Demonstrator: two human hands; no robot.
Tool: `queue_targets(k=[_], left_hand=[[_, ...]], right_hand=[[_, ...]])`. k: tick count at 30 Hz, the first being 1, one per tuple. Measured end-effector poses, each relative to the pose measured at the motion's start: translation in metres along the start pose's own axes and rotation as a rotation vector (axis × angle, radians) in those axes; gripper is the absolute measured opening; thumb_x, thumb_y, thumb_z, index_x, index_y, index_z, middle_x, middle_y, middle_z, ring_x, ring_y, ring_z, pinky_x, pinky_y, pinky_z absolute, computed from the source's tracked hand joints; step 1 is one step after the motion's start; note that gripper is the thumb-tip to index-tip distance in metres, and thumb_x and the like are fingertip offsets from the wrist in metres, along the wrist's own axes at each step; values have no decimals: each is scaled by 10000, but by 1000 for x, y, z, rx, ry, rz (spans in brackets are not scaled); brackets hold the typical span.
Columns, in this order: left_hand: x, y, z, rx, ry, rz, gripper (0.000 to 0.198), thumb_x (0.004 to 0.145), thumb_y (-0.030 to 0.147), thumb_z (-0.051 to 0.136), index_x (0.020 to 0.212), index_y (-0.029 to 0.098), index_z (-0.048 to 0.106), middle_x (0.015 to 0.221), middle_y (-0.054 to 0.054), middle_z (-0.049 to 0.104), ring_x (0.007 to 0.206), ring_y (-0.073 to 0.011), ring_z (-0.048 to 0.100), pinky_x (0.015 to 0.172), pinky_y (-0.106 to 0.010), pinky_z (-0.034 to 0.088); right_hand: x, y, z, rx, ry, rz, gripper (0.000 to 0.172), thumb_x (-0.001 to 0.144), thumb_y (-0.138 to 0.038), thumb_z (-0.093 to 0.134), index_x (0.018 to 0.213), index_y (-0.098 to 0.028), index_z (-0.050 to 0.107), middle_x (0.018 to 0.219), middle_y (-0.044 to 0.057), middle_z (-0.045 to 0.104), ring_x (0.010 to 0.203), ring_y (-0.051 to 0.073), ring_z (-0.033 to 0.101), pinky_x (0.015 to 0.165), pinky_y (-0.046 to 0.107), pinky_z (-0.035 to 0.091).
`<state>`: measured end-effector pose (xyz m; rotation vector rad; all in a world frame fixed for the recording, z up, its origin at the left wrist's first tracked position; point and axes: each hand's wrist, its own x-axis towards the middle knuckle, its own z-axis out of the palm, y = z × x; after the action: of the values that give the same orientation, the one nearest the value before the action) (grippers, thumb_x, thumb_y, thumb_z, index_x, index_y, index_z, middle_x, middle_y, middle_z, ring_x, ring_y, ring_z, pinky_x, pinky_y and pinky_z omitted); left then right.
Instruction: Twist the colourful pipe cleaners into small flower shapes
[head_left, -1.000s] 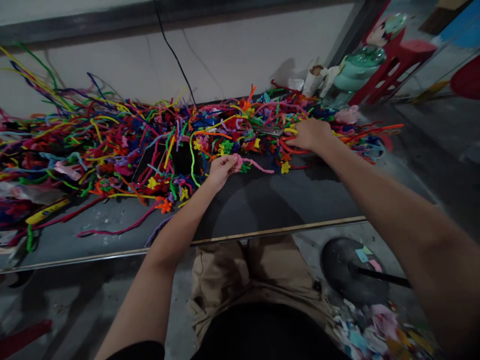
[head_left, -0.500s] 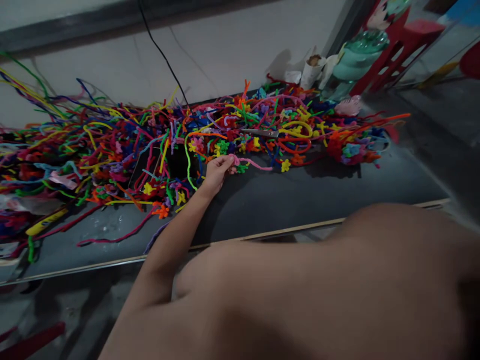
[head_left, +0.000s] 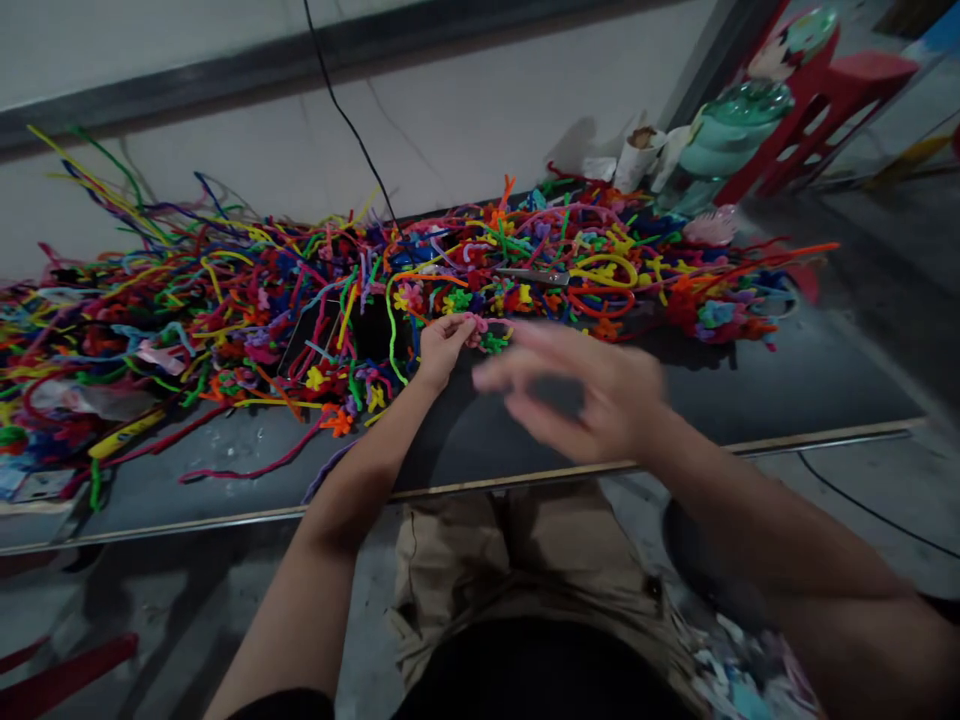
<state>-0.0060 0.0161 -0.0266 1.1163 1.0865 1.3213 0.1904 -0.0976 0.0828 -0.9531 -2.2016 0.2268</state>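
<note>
My left hand (head_left: 442,345) rests on the dark table (head_left: 750,385) with its fingers pinched on a pink pipe cleaner (head_left: 474,324) at the edge of a big tangle of coloured pipe cleaners (head_left: 225,300). A small green pipe-cleaner flower (head_left: 493,342) lies just right of that pinch. My right hand (head_left: 585,395) hovers above the table just right of the left hand, blurred by motion, fingers stretched toward the left and holding nothing. Scissors (head_left: 536,274) lie in the pile behind it.
Small pipe-cleaner flowers lie all along the pile's front edge. A paper cup (head_left: 637,155), a teal jar (head_left: 724,130) and a red stool (head_left: 832,90) stand at the back right. A black cable (head_left: 352,125) runs down the wall. The table's metal front edge (head_left: 825,440) crosses below my hands.
My right hand left the pile at the right, swung close past the camera, and now hovers beside the left hand. The left hand has kept its pinch on the pink pipe cleaner.
</note>
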Motion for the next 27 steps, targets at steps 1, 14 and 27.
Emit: queue_targets(k=[1,14,27], left_hand=[[0,-1,1,23,14,30,201,726,335,800,746,159,706,650,0,692,567,-92,593,608,-236,517],[-5,2,6,-17,26,38,216,765,356,776,764,157,690,675,-6,694,570,-97,606,583,-231,500],[-2,-1,3,56,-185,62,246,749,377,790,782,168,663,646,1,672,560,-89,593,540,-199,458]], right_hand=[[19,14,15,-12,11,-2,432,975,-344,451,1387,-239,528,1184,57,717,1047,214,675,986,414,523],[43,110,101,-41,78,205,244,974,-304,498,1015,-243,731,1026,56,763,954,231,703,803,338,516],[42,117,126,592,386,350,338,853,-553,637,796,-245,764,837,40,754,805,214,705,776,375,570]])
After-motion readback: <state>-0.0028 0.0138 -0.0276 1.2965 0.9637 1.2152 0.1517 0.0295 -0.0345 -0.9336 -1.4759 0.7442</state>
